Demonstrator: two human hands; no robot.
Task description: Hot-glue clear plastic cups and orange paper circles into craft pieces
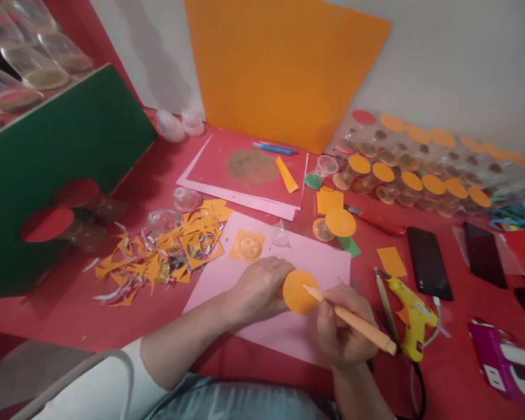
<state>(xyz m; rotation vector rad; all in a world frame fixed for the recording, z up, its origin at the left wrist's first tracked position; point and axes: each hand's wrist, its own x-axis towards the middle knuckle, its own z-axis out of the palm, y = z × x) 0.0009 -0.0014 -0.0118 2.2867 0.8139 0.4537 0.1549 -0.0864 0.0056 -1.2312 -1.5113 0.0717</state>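
Over the pink sheet [321, 256], an orange disc [295, 296] adjoins the left hand [265, 289], fingertips hidden, grip indeterminable. The right hand [345, 345] pinches an orange marker [363, 326], its tip at the disc.

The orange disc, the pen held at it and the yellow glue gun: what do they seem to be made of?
Orange disc: card or thin foam, by its flat, matte, even colour; unclear which.
Pen: probably smooth plastic, by its even barrel.
Yellow glue gun: likely hard, moulded-looking plastic, by its bright, smooth housing.
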